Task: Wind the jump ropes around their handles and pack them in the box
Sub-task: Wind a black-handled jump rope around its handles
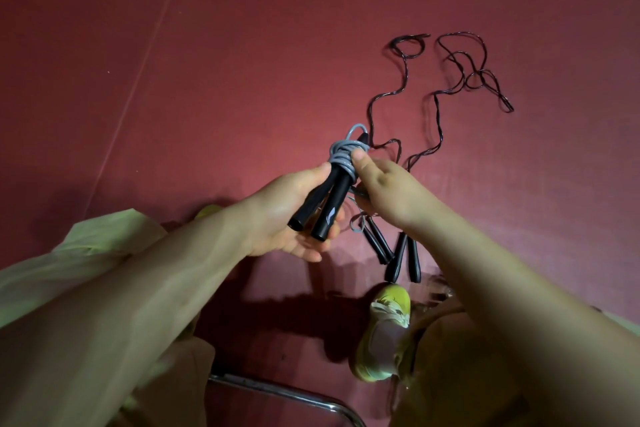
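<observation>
Left hand grips two smooth black cylindrical handles, held above red floor. Right hand pinches glossy grey cord coiled round handle tops. Thin dark ropes lie squiggled on floor beyond; their black tapered handles near yellow shoe.
</observation>
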A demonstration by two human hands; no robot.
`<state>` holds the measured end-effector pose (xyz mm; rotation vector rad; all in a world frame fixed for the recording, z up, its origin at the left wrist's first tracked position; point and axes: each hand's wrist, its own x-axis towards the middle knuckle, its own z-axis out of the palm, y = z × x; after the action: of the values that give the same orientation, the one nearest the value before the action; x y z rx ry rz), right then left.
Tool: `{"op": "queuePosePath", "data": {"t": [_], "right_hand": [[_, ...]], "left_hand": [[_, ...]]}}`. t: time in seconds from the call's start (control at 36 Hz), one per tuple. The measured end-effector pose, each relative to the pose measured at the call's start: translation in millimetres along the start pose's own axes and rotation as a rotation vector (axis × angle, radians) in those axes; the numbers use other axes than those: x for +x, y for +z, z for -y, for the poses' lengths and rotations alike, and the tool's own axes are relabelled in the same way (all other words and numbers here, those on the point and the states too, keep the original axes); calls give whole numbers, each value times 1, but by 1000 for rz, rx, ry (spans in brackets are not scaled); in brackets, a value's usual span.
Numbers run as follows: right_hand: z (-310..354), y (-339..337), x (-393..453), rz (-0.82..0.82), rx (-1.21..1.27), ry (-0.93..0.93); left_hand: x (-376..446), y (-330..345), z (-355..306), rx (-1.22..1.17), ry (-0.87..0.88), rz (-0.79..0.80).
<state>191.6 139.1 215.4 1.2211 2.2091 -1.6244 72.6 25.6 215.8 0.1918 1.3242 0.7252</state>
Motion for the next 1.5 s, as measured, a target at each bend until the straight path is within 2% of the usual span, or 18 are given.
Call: {"op": "queuePosePath", "data": {"t": [0.11, 0.22, 0.31, 0.39, 0.5, 0.64, 0.81, 0.92, 1.0, 1.06, 1.11, 1.22, 1.39, 1.5], "right_hand": [[-2, 0, 1, -9, 13, 5], [0, 0, 0, 50, 77, 133], [2, 2, 0, 82, 169, 153], [3, 3, 0, 79, 209, 150], [5, 3, -1, 57, 243, 135], [7, 1, -2, 31, 242, 59], [6, 0, -2, 68, 322, -47], [5, 2, 2, 90, 461, -79], [8, 0, 4, 31, 543, -81], [9, -2, 4, 23, 641, -75], [11, -1, 3, 81, 683, -79], [8, 0, 3, 164, 638, -90], [8, -2, 5, 176, 654, -94], [6, -2, 5, 177, 604, -77]], "left_hand": [[1, 7, 3, 164, 92, -140], [10, 5, 8, 358, 231, -298], [13, 2, 11, 449, 262, -399], [10, 2, 9, 519, 268, -462], [9, 2, 7, 541, 275, -466], [10, -2, 9, 473, 294, -356], [3, 0, 2, 32, 250, -24], [-4, -3, -5, -157, 127, 221], [-6, -5, -2, -270, 74, 428], [-7, -4, 0, -336, 53, 528], [-6, -4, 3, -421, 31, 589], [-6, -6, 5, -428, 30, 619], [-6, -5, 5, -485, 0, 582], [-6, -6, 2, -389, -15, 523]]}}
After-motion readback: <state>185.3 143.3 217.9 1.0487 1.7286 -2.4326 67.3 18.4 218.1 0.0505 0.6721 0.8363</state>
